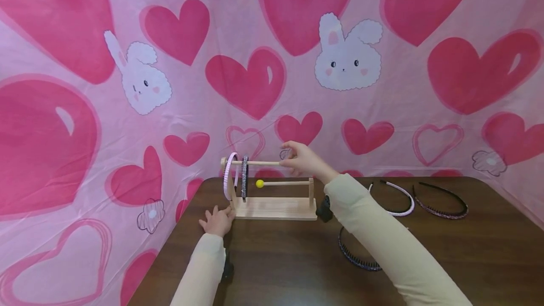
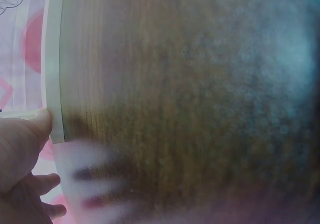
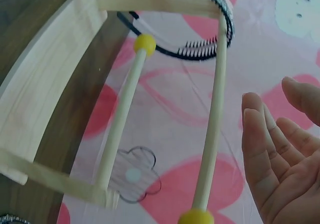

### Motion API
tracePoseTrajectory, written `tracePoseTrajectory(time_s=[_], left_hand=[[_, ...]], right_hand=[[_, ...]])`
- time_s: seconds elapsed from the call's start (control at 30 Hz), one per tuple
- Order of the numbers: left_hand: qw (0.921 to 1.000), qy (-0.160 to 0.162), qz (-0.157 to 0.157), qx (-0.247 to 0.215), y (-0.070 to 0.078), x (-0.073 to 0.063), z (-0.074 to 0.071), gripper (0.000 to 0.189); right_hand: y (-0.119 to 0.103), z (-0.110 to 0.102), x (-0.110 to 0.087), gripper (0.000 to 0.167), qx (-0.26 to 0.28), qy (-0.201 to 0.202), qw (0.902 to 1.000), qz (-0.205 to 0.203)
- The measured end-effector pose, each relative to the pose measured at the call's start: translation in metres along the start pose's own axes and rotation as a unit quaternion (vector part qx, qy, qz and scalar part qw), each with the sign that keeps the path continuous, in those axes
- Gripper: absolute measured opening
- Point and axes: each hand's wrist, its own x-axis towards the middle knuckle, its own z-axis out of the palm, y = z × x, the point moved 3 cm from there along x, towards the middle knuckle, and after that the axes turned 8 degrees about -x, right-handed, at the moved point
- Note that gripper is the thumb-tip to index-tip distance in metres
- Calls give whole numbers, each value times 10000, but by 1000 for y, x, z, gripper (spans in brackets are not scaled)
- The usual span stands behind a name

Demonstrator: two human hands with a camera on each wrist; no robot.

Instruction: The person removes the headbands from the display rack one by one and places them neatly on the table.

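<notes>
A wooden stand (image 1: pixel 276 208) has an upper rod (image 1: pixel 264 163) and a lower rod (image 1: pixel 286 183), both with yellow ball tips. A pink headband (image 1: pixel 227 181) and a silver glittery headband (image 1: pixel 244 178) hang near the upper rod's left end. My right hand (image 1: pixel 302 158) is by that rod's free end; in the right wrist view its loosely bent fingers (image 3: pixel 256 139) are apart from the rod and hold nothing. With fingers spread, my left hand (image 1: pixel 217 222) lies at the base's left end, its thumb at the edge.
On the brown table (image 1: pixel 289 263), a pale pink headband (image 1: pixel 411 202) and a dark reddish headband (image 1: pixel 454 215) lie to the right. Closer in, a dark glittery headband (image 1: pixel 354 261) is partly behind the right sleeve. A heart-patterned cloth (image 1: pixel 246 22) hangs behind the table.
</notes>
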Motion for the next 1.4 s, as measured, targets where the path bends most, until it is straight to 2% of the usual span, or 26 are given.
tracePoseTrajectory(time_s=[0.17,0.3,0.43,0.67,1.07,1.3,1.4], left_hand=[[10000,7,6,4,-1,0,1,43],[10000,17,12,-12,-2,1,1,44],[10000,69,15,-19,-2,1,1,43],[9999,86,-10,64,-2,4,4,43],[9999,107,13,41,-4,3,2,43],[10000,73,54,7,-3,1,1,43],[9999,91,87,19,-1,0,0,43]], right_hand=[[-10,17,8,52,-43,-46,9998,183],[-17,32,11,52,-36,-33,9999,156],[-20,50,14,52,230,-72,9997,37],[-18,76,19,52,771,-20,9970,76],[-20,101,28,50,1308,210,9911,123],[-20,109,31,44,1222,229,9919,268],[-19,111,33,40,1404,349,9889,338]])
